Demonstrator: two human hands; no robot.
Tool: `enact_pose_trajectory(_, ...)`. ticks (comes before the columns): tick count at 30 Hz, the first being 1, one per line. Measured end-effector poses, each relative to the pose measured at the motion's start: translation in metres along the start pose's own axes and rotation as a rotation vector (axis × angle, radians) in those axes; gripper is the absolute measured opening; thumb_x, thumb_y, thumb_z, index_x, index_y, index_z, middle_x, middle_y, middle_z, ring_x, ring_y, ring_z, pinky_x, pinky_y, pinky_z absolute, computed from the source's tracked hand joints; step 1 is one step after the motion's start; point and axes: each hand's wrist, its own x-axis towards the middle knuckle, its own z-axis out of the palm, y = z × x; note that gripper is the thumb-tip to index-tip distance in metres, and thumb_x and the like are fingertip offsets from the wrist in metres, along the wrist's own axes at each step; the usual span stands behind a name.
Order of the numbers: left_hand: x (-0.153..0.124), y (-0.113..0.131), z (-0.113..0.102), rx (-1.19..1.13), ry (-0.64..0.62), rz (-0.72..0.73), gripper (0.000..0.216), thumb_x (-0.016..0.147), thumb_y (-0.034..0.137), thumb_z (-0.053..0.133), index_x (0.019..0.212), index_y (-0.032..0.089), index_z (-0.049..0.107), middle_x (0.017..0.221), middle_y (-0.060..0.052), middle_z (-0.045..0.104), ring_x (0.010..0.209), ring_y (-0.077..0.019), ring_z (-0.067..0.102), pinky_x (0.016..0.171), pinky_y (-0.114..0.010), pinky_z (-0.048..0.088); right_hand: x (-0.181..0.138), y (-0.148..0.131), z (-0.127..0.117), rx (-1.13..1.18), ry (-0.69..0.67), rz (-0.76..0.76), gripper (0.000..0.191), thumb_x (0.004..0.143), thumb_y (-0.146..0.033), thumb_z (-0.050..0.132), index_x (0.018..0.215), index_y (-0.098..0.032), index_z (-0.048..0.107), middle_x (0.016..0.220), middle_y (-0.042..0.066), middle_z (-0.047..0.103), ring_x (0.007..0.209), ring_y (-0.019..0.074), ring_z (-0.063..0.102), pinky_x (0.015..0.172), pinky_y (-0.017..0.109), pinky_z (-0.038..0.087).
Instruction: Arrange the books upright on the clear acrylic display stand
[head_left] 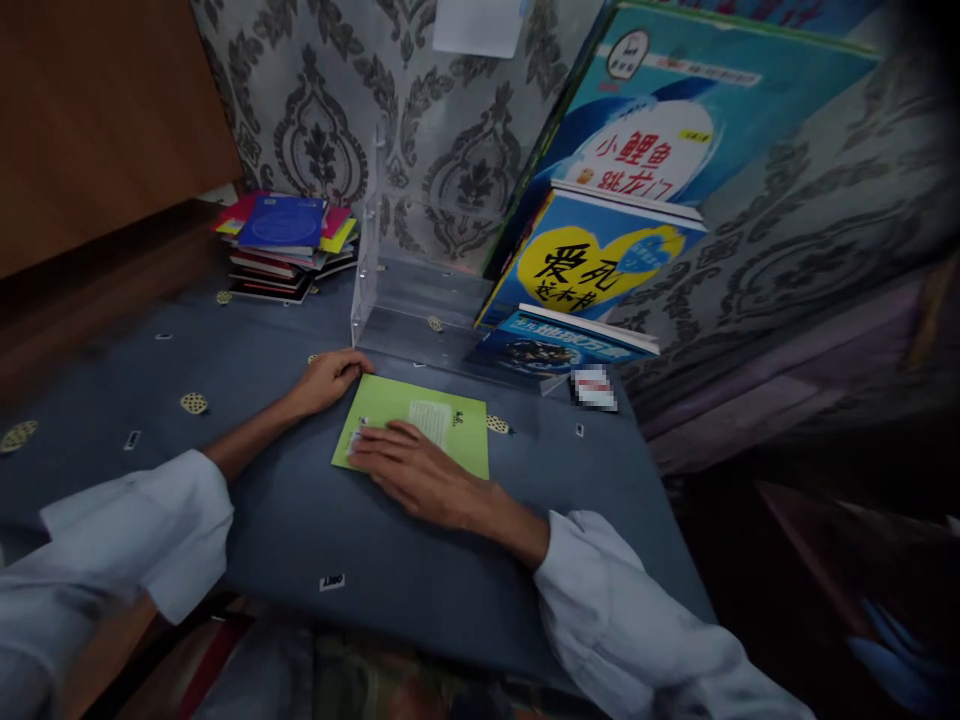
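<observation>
A light green book [469, 435] lies flat on the dark grey-blue tabletop, printed with a pale text block and dark characters. My right hand [420, 475] rests palm down across its near left part, fingers stretched out and covering some of the cover. By the book's far left corner, my left hand [330, 378] lies on the table with loosely bent fingers, their tips at the corner. Just beyond stands a clear acrylic book rack [367, 270]. On its right side lean a blue book with a yellow heart [559, 265], a smaller blue book [544, 345] and a large teal book [675, 110].
Several books and booklets make an uneven stack [281, 235] at the back left, beside a brown wooden panel [90, 120]. A small blurred card [594, 388] sits right of the rack. Patterned grey wallpaper [315, 110] rises behind. The table's right edge drops into a dark area.
</observation>
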Motion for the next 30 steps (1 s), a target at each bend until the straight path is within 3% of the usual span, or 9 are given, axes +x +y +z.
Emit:
enact_pose_trajectory(5, -0.002, 0.003, -0.001, -0.052, 0.008, -0.014, 0.032, 0.09, 0.028, 0.044, 0.104, 0.019, 0.071, 0.097, -0.004, 0.077, 0.091, -0.0212, 0.07, 0.085, -0.032, 0.052, 0.029, 0.0, 0.009, 0.005, -0.032, -0.065, 0.038, 0.107, -0.021, 0.037, 0.14, -0.016, 0.056, 0.143, 0.011, 0.064, 0.141, 0.0171, 0.051, 0.123, 0.042, 0.032)
enact_pose_trajectory(12, -0.002, 0.001, -0.002, -0.143, 0.01, -0.042, 0.034, 0.092, 0.031, 0.044, 0.11, 0.018, 0.069, 0.095, -0.004, 0.077, 0.088, -0.0208, 0.07, 0.08, -0.032, 0.052, 0.043, 0.051, 0.005, 0.028, 0.05, 0.135, 0.039, 0.105, -0.021, 0.043, 0.142, -0.02, 0.056, 0.148, 0.012, 0.059, 0.143, 0.0199, 0.049, 0.124, 0.048, 0.033)
enact_pose_trajectory(16, -0.004, 0.002, -0.002, -0.088, 0.005, -0.043, 0.034, 0.094, 0.031, 0.041, 0.109, 0.018, 0.069, 0.094, -0.005, 0.075, 0.088, -0.0213, 0.07, 0.083, -0.034, 0.052, 0.039, 0.065, 0.003, 0.037, 0.132, 0.251, 0.04, 0.104, -0.019, 0.045, 0.142, -0.019, 0.056, 0.15, 0.013, 0.056, 0.144, 0.0224, 0.047, 0.124, 0.053, 0.031)
enact_pose_trajectory(22, -0.016, 0.018, 0.001, 0.352, 0.015, 0.18, 0.033, 0.1, 0.031, 0.037, 0.106, 0.02, 0.068, 0.099, -0.009, 0.067, 0.097, -0.0254, 0.062, 0.085, -0.037, 0.05, 0.008, 0.059, 0.001, 0.007, 0.175, 0.352, 0.04, 0.105, -0.022, 0.041, 0.143, -0.019, 0.055, 0.155, 0.011, 0.051, 0.148, 0.0212, 0.042, 0.125, 0.051, 0.03)
enact_pose_trajectory(30, -0.018, 0.03, -0.002, 0.622, -0.063, 0.227, 0.039, 0.103, 0.029, 0.03, 0.109, 0.018, 0.066, 0.1, -0.012, 0.065, 0.094, -0.0282, 0.06, 0.069, -0.037, 0.049, -0.074, 0.068, -0.01, 0.068, 0.244, 0.479, 0.045, 0.106, -0.025, 0.035, 0.148, -0.018, 0.05, 0.157, 0.013, 0.047, 0.152, 0.0214, 0.034, 0.125, 0.055, 0.027)
